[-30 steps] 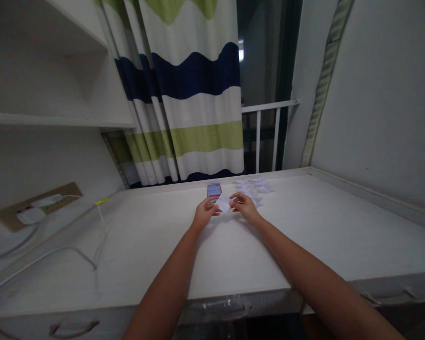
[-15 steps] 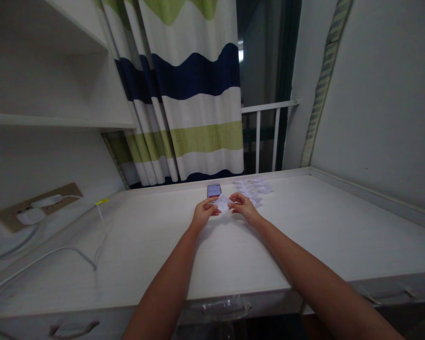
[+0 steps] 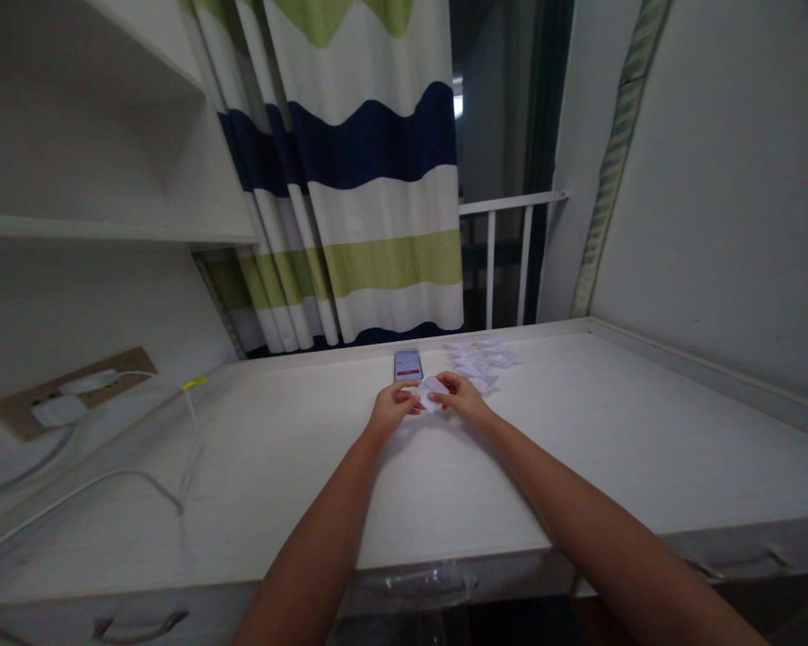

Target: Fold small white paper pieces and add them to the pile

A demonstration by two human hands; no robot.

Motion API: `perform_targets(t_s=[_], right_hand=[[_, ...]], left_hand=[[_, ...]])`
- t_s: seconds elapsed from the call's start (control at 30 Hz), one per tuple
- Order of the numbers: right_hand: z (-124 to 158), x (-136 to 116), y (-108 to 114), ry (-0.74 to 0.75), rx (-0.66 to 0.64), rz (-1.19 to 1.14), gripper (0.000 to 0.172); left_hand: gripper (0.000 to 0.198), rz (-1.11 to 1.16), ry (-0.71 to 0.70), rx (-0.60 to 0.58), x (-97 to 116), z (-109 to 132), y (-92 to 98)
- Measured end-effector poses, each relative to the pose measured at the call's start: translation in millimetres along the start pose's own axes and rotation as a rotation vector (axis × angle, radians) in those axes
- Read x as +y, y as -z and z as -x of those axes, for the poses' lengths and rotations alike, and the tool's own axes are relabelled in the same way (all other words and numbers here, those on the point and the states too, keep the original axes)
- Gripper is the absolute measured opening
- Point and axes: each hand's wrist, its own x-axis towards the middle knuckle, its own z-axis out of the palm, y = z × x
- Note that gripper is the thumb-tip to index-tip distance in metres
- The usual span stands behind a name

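Note:
A small folded white paper [image 3: 432, 393] is held just above the desk between my two hands. My left hand [image 3: 390, 408] pinches its left edge with thumb and fingers. On the other side, my right hand [image 3: 464, 397] grips the paper's right part, its thumb lying on the near face. Behind the paper a phone [image 3: 408, 364] with a lit screen lies on the desk. Several folded white paper pieces [image 3: 475, 361] lie in a group beyond my right hand. The paper's far side is hidden from me.
The white desk [image 3: 283, 467] has a raised rim at its back and right. At left, a socket panel with plugs [image 3: 59, 411] and white cables [image 3: 135, 473] run along the wall side. A shelf [image 3: 108, 229] overhangs the left. A striped curtain [image 3: 390, 260] hangs behind.
The paper has moved slightly right and down and is turned a little. My right hand has closed further over it, and more of the phone's screen shows.

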Motion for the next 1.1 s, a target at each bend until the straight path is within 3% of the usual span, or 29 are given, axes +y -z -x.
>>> perform_targets(t_s=[0.23,0.57,0.8,1.1], right_hand=[[0.5,-4.9,-1.9,0.03,-0.005,0.066,0.017],[0.4,-3.9,-3.5,-0.034,0.002,-0.02,0.015],[0.4,-7.5,-3.6,-0.102,-0.007,-0.149,0.025],[0.9,-7.5,-3.4,-0.102,-0.061,-0.216,0.023]], left_hand=[[0.047,0.03,0.011,0.009,-4.6,-3.4,1.2],[0.036,0.052,0.044,0.048,0.8,-1.7,0.4],[0.022,0.091,0.063,0.093,1.6,-1.9,3.2],[0.017,0.194,0.121,0.121,1.4,-2.7,4.4]])
